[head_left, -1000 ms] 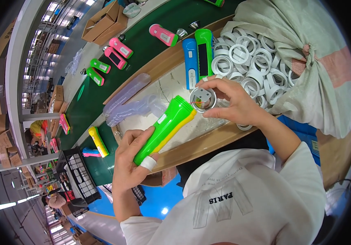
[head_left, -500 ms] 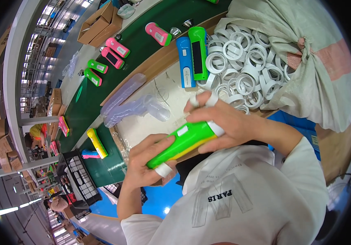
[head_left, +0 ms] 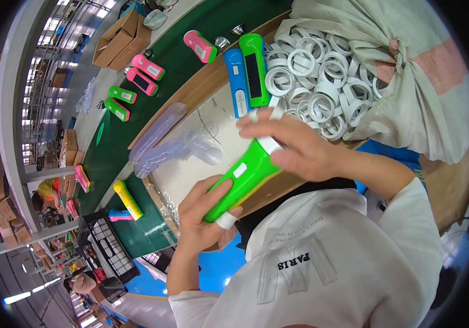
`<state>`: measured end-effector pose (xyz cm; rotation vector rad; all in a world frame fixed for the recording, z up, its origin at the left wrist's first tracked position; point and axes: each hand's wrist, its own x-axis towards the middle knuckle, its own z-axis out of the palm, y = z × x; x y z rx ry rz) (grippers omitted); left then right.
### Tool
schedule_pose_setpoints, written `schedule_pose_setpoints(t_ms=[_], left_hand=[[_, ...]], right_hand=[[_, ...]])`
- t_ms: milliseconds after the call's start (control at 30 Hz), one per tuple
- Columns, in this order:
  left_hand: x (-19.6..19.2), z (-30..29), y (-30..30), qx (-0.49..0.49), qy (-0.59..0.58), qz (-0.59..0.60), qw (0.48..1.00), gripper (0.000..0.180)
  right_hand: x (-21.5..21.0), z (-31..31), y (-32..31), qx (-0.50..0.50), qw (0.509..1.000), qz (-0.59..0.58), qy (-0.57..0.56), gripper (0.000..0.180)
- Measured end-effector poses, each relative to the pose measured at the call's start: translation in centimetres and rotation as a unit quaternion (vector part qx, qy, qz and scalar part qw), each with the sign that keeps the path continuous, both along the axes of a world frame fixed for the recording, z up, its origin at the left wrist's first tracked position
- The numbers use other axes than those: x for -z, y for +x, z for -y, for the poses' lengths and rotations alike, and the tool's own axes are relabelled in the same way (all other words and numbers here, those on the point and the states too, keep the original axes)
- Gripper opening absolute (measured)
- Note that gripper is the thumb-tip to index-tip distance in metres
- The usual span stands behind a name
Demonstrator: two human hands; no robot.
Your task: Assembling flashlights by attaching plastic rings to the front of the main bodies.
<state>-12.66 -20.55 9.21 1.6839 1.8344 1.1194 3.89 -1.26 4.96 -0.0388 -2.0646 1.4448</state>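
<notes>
A green flashlight (head_left: 239, 180) with a yellow lower edge and a small white switch lies slantwise between my hands. My left hand (head_left: 204, 210) is closed round its narrow lower end, with white wrapping on a finger. At the wide upper end sits a white ring (head_left: 269, 144), and the fingers of my right hand (head_left: 302, 146) curl over it, partly hiding that end. White bands also wrap fingers of the right hand. Just beyond it, a blue flashlight (head_left: 238, 82) and another green flashlight (head_left: 254, 71) with a dark panel lie side by side.
A woven sack (head_left: 436, 82) spills many white rings (head_left: 322, 82) at the right. Stacked clear plastic covers (head_left: 160, 131) lie on the work board. Pink flashlights (head_left: 200, 47) and others rest on the green belt (head_left: 174, 65) behind. A yellow flashlight (head_left: 128, 199) and a black crate (head_left: 106, 240) are at left.
The green flashlight has tipped more steeply, its ringed end rising up and left. My right hand has moved up and left with it. The left hand has shifted slightly right and keeps its hold.
</notes>
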Motion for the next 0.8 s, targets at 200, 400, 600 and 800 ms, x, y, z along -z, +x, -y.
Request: schedule_pose_setpoints(t_ms=[200,400,600,800], left_hand=[[0.2,-3.6,0.1,0.027,0.019,-0.408,0.912,0.066],[0.0,-2.5,0.8,0.032,-0.007,-0.134,0.990,0.055],[2.3,-3.1,0.6,-0.007,0.063,-0.314,0.947,0.054],[2.6,-1.6,2.2,-0.143,-0.106,0.337,0.924,0.053]], right_hand=[[1.8,-1.4,-3.1,0.026,0.830,0.180,-0.528,0.039],[0.5,-0.7,-1.2,0.024,0.978,0.041,-0.202,0.042],[0.8,-2.2,-2.5,-0.003,0.894,0.152,-0.422,0.046],[0.5,-2.1,-1.4,-0.070,0.954,0.022,-0.292,0.056]])
